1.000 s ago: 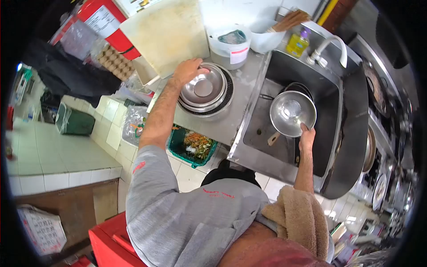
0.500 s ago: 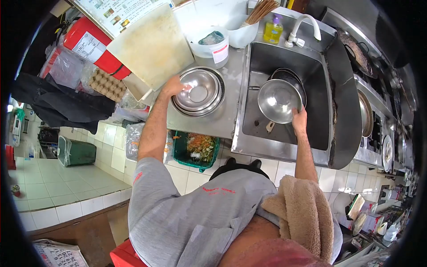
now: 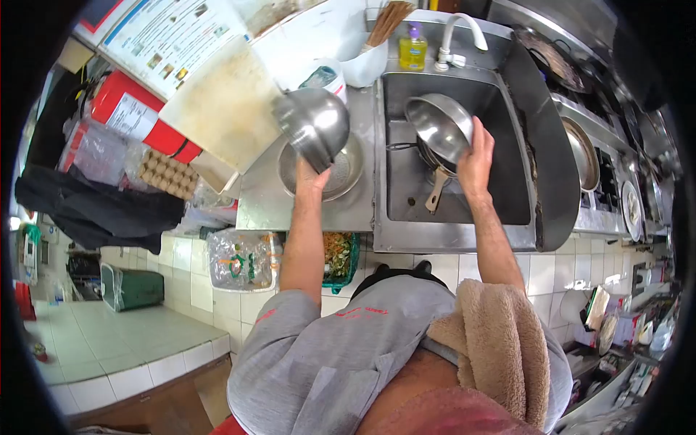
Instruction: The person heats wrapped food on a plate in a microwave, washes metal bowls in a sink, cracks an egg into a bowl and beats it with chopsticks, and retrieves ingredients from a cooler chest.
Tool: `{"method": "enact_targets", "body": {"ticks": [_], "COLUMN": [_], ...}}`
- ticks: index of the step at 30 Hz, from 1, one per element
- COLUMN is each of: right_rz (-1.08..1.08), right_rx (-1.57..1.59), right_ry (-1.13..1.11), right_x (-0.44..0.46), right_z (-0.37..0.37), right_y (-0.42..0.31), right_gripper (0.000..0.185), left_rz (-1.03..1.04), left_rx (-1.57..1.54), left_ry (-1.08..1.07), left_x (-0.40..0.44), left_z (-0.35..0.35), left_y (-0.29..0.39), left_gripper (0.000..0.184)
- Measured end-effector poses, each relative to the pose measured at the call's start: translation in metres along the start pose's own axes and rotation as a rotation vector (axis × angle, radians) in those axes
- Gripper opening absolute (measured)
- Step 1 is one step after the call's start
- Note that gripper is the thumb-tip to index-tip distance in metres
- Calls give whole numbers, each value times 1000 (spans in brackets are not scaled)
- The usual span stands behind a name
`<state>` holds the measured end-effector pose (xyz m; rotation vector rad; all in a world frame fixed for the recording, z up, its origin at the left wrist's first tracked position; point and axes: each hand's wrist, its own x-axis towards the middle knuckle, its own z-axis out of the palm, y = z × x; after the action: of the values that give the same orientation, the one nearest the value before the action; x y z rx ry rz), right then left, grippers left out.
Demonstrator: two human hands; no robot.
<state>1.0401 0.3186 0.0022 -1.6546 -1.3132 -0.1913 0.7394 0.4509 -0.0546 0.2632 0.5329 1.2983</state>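
My left hand [image 3: 312,176] grips a stack of steel bowls [image 3: 317,125], tilted with their undersides showing, above the counter. Below it a wide metal bowl [image 3: 349,168] rests on the steel counter [image 3: 268,211]. Over the sink [image 3: 500,185], my right hand [image 3: 475,161] holds a steel bowl [image 3: 440,125] by its right rim, tipped on its side. Under that bowl, in the sink, lies a pan with a light handle [image 3: 436,190]; its body is mostly hidden.
Behind the sink stand a white faucet [image 3: 464,32] and a yellow soap bottle [image 3: 412,51]. A cutting board [image 3: 221,105] leans at the counter's left, near white tubs [image 3: 362,67]. A green waste basket [image 3: 341,259] sits below the counter.
My left hand has lifted the nested bowls off the wide bowl and turned them over. My right hand has tipped its bowl up on its side. The view has shifted right.
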Motion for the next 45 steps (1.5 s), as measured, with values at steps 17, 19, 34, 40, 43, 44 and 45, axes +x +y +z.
{"method": "enact_targets", "body": {"ticks": [17, 19, 34, 40, 43, 44, 45], "right_rz": [-78, 13, 766, 1074, 1080, 1089, 1100], "right_rx": [107, 183, 1009, 1868, 2124, 2095, 2064], "right_ry": [-99, -131, 410, 411, 476, 497, 510], "right_x": [2, -1, -57, -108, -119, -122, -123], "right_z": [-1, -11, -6, 52, 25, 17, 11], "right_y": [-77, -63, 11, 77, 56, 56, 60], "right_gripper": [74, 78, 55, 45, 40, 39, 38], "left_rz": [-229, -318, 157, 1186, 1890, 1859, 1724], "left_rx": [-106, -146, 522, 1483, 1725, 1840, 1961], "left_ry": [-683, -698, -320, -898, -364, -224, -158], "left_x": [-6, -6, -61, -89, -29, -23, -20], "left_z": [95, 93, 116, 133, 76, 54, 35], "left_y": [-142, -153, -165, -94, 10, 29, 34], "left_gripper": [56, 57, 63, 51, 37, 37, 37]}}
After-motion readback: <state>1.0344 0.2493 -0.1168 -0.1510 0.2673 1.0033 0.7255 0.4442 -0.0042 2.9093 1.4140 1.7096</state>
